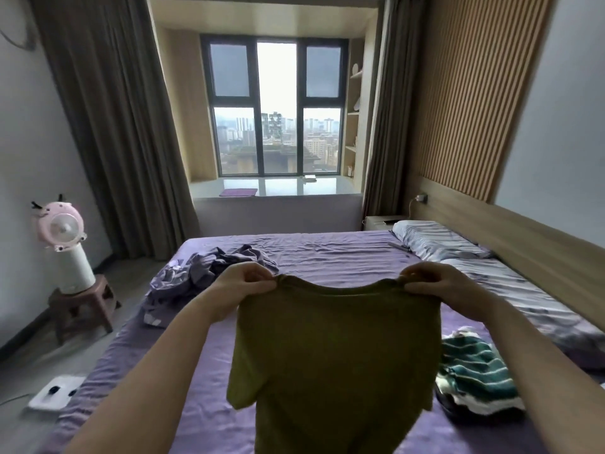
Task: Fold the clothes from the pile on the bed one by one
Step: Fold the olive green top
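An olive-green T-shirt [334,348] hangs in the air in front of me, above the purple bed [327,253]. My left hand [239,283] pinches its left shoulder and my right hand [435,280] pinches its right shoulder, so the shirt is stretched flat between them. A pile of grey-purple clothes [203,273] lies crumpled on the bed's left side. A green-and-white striped garment [474,371] lies on other clothes at the right. The shirt hides the bed behind it.
Two pillows [435,240] lie along the wooden headboard on the right. A pink fan [62,231] stands on a small stool [82,306] at the left, with a white scale [54,393] on the floor below. A window bay is behind the bed.
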Demonstrator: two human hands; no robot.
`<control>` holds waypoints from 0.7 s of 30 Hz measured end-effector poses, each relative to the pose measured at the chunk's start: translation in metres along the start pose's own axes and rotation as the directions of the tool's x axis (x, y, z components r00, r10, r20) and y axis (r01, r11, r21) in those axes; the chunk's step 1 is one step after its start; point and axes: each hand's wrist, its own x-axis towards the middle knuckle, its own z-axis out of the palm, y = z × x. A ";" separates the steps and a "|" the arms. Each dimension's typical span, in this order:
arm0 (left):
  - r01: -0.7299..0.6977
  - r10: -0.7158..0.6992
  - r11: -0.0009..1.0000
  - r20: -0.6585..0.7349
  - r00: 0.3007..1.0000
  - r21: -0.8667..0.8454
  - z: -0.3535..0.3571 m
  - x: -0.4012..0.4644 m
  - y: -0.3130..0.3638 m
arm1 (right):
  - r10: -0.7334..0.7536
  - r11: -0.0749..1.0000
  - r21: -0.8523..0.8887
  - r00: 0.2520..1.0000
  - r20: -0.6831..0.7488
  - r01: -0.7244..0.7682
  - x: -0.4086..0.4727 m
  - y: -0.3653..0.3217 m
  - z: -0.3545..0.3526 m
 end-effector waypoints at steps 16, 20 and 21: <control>-0.192 0.297 0.637 -0.008 0.955 0.746 0.040 -0.025 0.023 | -0.025 0.965 0.224 0.901 -0.432 0.134 0.020 -0.025 0.000; -0.242 0.302 0.829 -0.038 0.953 0.504 0.039 -0.027 0.030 | -0.093 0.977 0.133 0.897 -0.433 0.166 0.018 -0.034 0.001; -0.240 0.281 0.870 -0.034 0.959 0.432 0.039 -0.027 0.030 | -0.101 0.978 0.121 0.894 -0.436 0.170 0.017 -0.035 0.001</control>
